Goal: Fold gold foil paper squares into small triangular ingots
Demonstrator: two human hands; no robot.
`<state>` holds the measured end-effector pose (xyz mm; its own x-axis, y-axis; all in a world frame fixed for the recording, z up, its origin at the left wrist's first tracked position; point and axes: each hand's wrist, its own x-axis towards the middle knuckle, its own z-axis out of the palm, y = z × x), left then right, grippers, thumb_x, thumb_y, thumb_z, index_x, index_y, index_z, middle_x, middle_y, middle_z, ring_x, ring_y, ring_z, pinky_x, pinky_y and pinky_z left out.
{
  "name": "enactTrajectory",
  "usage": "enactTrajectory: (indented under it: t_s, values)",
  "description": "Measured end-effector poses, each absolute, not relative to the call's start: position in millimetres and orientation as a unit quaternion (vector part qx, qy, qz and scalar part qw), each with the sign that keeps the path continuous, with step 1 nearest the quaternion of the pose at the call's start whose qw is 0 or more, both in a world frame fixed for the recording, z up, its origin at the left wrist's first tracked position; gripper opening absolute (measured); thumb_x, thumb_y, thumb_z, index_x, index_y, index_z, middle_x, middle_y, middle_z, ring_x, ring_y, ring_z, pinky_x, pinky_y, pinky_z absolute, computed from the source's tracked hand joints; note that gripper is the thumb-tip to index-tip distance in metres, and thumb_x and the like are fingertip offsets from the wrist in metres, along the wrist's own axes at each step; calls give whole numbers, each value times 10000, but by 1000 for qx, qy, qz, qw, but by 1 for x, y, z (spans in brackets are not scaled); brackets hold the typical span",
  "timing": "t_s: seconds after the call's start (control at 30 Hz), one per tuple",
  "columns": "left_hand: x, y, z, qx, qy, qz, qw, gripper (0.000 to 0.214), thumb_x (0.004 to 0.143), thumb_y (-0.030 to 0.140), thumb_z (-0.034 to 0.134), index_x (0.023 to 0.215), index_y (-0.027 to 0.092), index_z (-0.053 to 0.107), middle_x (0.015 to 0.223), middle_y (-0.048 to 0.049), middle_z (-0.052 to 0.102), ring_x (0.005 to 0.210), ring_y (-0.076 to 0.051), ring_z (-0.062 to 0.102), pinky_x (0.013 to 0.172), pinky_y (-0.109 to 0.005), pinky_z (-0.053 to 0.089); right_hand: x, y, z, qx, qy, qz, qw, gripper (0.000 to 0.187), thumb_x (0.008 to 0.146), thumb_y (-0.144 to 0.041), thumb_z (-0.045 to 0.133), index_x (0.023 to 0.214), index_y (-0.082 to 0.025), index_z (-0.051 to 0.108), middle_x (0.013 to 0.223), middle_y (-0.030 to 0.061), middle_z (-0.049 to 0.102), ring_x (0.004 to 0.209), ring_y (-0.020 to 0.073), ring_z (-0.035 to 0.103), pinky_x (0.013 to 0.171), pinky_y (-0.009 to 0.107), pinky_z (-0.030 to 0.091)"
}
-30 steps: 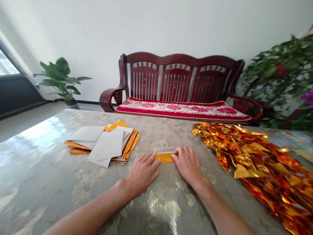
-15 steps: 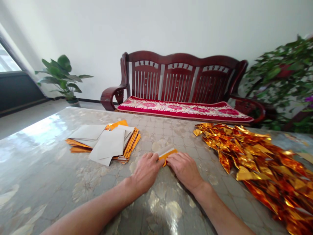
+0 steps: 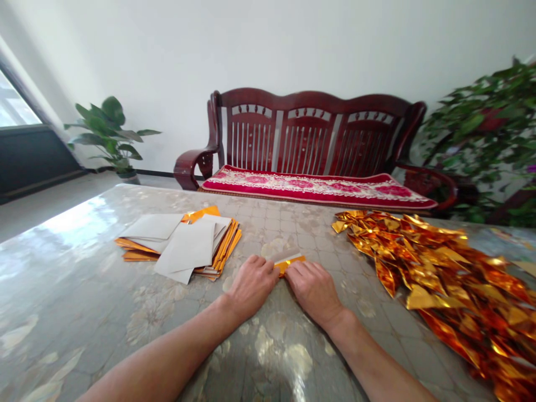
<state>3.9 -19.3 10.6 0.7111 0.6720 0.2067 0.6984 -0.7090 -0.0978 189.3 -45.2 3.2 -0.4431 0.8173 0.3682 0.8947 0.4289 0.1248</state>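
Between my two hands on the table lies a sheet of gold foil paper (image 3: 288, 260), partly folded, with a pale strip showing along its far edge. My left hand (image 3: 254, 282) is closed on its left end, fingers curled and pressed down. At the right end, my right hand (image 3: 313, 287) grips it with bent fingers, close to the left hand. The near part of the paper is hidden behind the fingers and thumbs.
Left of my hands is a stack of gold-backed paper sheets (image 3: 188, 245), pale side up. A large heap of folded gold foil pieces (image 3: 452, 273) covers the table's right side. Beyond the glossy patterned table (image 3: 167, 329) stand a wooden bench (image 3: 307, 134) and a potted plant (image 3: 111, 137).
The fingers of both hands have shifted slightly along the fold. The gold flap that pointed toward me is now turned up, and the gold band looks flatter.
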Motion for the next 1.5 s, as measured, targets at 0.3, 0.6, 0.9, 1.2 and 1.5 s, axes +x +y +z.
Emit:
enactTrajectory:
  t_s: [0.3,0.6,0.9,1.2,1.5]
  values:
    - [0,-18,3,-912,-385,-112,85,193,983,201,462,893,195,633,846,-51,645,819,-224,595,733,-375,412,189,-48,5,-508,-835,-46,209,190,942,-235,570,1108,-235,663,1098,51,697,1037,222,576,894,351,417]
    - [-1,-22,5,-905,-405,-130,31,224,993,258,449,904,199,647,912,-52,667,878,-212,603,774,-338,467,187,-45,-4,-480,-844,-37,237,173,954,-214,555,1069,-211,685,1112,54,703,1026,212,610,905,351,469]
    - [-17,-8,9,-907,-376,-180,-53,220,923,257,579,1116,273,684,1083,-22,666,997,-196,588,936,-326,454,193,-40,-6,-508,-831,-89,210,157,974,-191,517,936,-203,669,913,51,713,893,196,638,796,315,451]
    - [-1,-6,1,-899,-407,-162,11,265,1003,302,459,912,226,696,860,-36,663,852,-186,586,782,-293,438,188,-42,-2,-532,-817,-73,212,134,940,-163,510,934,-199,639,913,62,676,911,210,599,808,315,417]
    - [-6,-1,-3,-871,-402,-250,-131,147,896,170,602,975,229,711,921,-7,713,919,-171,641,846,-264,448,189,-38,0,-531,-809,-18,249,168,967,-280,548,886,-225,685,881,43,664,905,211,570,787,317,425]
